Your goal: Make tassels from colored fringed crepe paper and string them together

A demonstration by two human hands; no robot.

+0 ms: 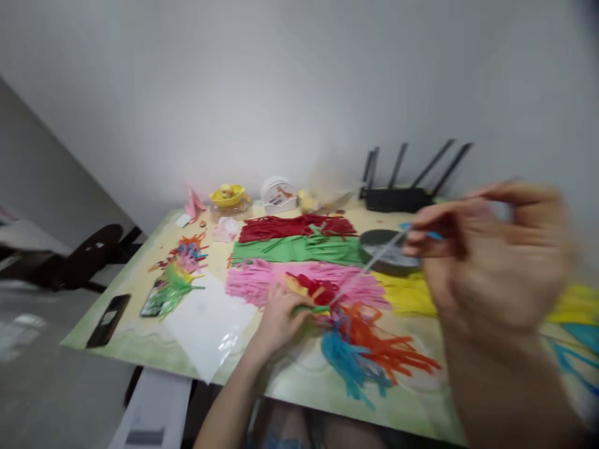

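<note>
My left hand [279, 315] grips a tassel of fringed paper near the table's front middle, fingers closed round its bound end. Orange fringe [384, 343] and blue fringe [349, 358] spread out from it to the right, with red and yellow pieces beside the fingers. My right hand [496, 255], blurred and raised at the right, pinches one end of a thin pale strip [369, 265]. This strip runs straight down to the tassel by my left hand. Small bits of blue show at the right fingertips. Under the left hand lies pink fringed paper [248, 280].
Behind are red [294, 228] and green fringed paper [290, 249], a dark round object [381, 236] and a black router [397, 201]. Yellow paper [407, 296] lies right. At left are a multicoloured tassel [175, 280], a white sheet [206, 324] and a dark phone [108, 320].
</note>
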